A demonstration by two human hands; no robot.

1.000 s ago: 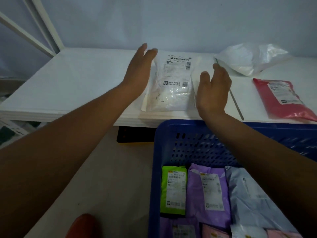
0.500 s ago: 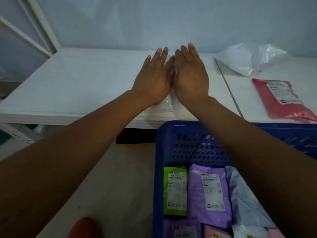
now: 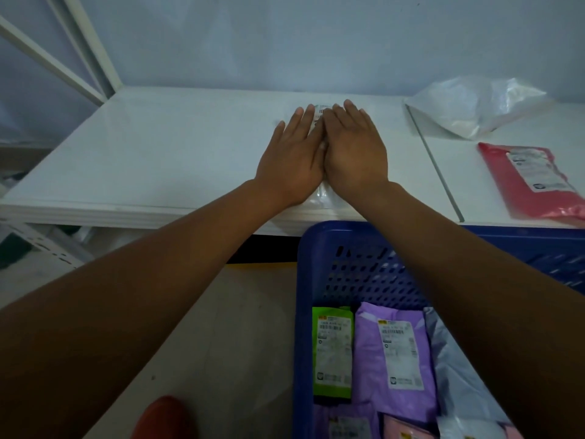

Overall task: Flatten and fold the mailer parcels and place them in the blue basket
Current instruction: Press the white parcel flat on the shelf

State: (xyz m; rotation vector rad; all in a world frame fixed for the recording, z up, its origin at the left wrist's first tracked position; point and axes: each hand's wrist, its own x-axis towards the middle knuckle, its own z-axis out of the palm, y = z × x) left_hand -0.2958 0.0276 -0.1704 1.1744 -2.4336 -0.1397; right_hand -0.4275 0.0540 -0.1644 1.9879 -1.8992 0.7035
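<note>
**Both palms flat on the white mailer**

Left hand and right hand lie side by side, inner edges touching, fingers straight and pointed at the wall. Neither grasps anything; both press down.

Under them is the white mailer, on the table close to its near edge. Only a strip of barcode label shows between the fingertips, and a bit of plastic near the wrists.

My reading: the wide, joined palms are there to squeeze air out and flatten the bag. Whether it is already folded I can't tell; the hands cover it.

Blue basket stands just below the table edge, right under the forearms, likely so a finished parcel only has to drop in. A green parcel and a purple parcel lie in it, label side up, with others beside them.

Waiting to the right on the table: a red mailer lying flat, and behind it a crumpled white bag, puffed up.
</note>
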